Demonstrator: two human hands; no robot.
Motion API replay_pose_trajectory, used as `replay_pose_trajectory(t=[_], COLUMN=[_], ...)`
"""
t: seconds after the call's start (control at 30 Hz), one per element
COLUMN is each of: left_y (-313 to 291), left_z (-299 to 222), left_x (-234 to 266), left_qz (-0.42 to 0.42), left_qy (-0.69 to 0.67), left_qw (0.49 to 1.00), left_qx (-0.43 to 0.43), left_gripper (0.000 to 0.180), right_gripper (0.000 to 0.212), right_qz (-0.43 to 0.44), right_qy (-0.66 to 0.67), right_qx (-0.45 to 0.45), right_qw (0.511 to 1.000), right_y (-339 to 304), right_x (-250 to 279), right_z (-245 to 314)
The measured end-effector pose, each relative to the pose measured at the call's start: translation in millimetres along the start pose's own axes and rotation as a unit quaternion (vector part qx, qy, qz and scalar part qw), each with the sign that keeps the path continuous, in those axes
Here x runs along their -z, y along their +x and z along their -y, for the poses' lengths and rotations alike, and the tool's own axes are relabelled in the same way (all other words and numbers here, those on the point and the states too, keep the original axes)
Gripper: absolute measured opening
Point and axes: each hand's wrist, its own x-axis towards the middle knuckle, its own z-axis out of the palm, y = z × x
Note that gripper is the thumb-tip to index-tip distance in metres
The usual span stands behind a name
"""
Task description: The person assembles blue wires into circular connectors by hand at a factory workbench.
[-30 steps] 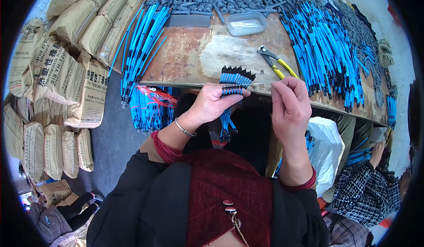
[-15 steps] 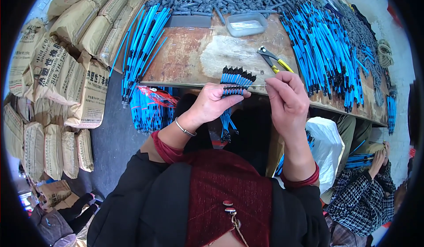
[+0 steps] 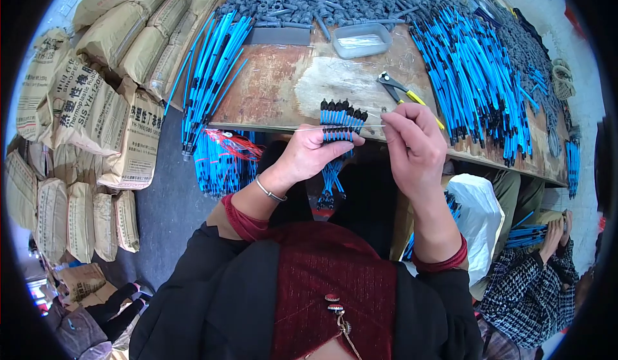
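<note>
My left hand (image 3: pixel 310 153) is closed round a small row of blue tubes with black ends (image 3: pixel 344 117), its thumb pressed across them. Black tips stand up above the thumb, and the tubes' lower ends hang beneath the hand, below the table edge. A thin straight wire (image 3: pixel 372 126) runs across the row at the black bands and sticks out on both sides of it. At the wire's right end, my right hand (image 3: pixel 417 142) pinches it between thumb and forefinger. Whether the wire passes through the tubes or over them, I cannot tell.
On the wooden table (image 3: pixel 270 83) lie yellow-handled pincers (image 3: pixel 400 91), a clear tray of thin wires (image 3: pixel 362 41) and heaped grey fittings (image 3: pixel 347 0). Blue tube bundles lie left (image 3: pixel 215 70) and right (image 3: pixel 473 80). Paper sacks (image 3: pixel 90 96) are stacked left; a co-worker's hands (image 3: pixel 555 234) show right.
My right hand has come slightly closer to my left hand, still pinching the wire. The whole view has shifted a little; the row stays in my left hand.
</note>
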Motion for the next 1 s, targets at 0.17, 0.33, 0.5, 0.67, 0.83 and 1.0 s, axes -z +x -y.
replay_pose_trajectory(t=[0.17,0.33,0.5,0.67,0.83,1.0], left_y=[0.9,1.4,-0.9,-1.9,-0.9,-1.3], left_z=[-1.1,0.5,3.7,1.2,1.3,-0.4], left_x=[1.4,-0.8,0.2,-2.1,-0.6,0.7], left_qz=[0.007,0.003,-0.012,-0.018,-0.008,-0.005], left_qy=[0.002,-0.020,-0.058,-0.073,-0.068,-0.064], left_qw=[1.000,1.000,0.998,0.997,0.998,0.998], left_qx=[-0.002,-0.001,0.016,0.003,-0.002,-0.001], left_gripper=[0.014,0.014,0.014,0.013,0.018,0.018], right_gripper=[0.017,0.018,0.018,0.016,0.018,0.017], right_qz=[-0.004,-0.047,-0.074,-0.072,-0.042,-0.022], right_qy=[-0.055,-0.077,-0.065,-0.035,0.039,0.071], right_qx=[0.072,0.059,0.032,0.013,-0.033,-0.051], right_qw=[0.996,0.994,0.995,0.997,0.998,0.996], right_y=[2.5,-2.3,-5.5,-4.5,-0.2,2.4], right_x=[-0.9,-6.6,-14.3,-14.9,-11.5,-9.7], right_z=[-2.7,3.2,7.0,9.4,6.1,8.3])
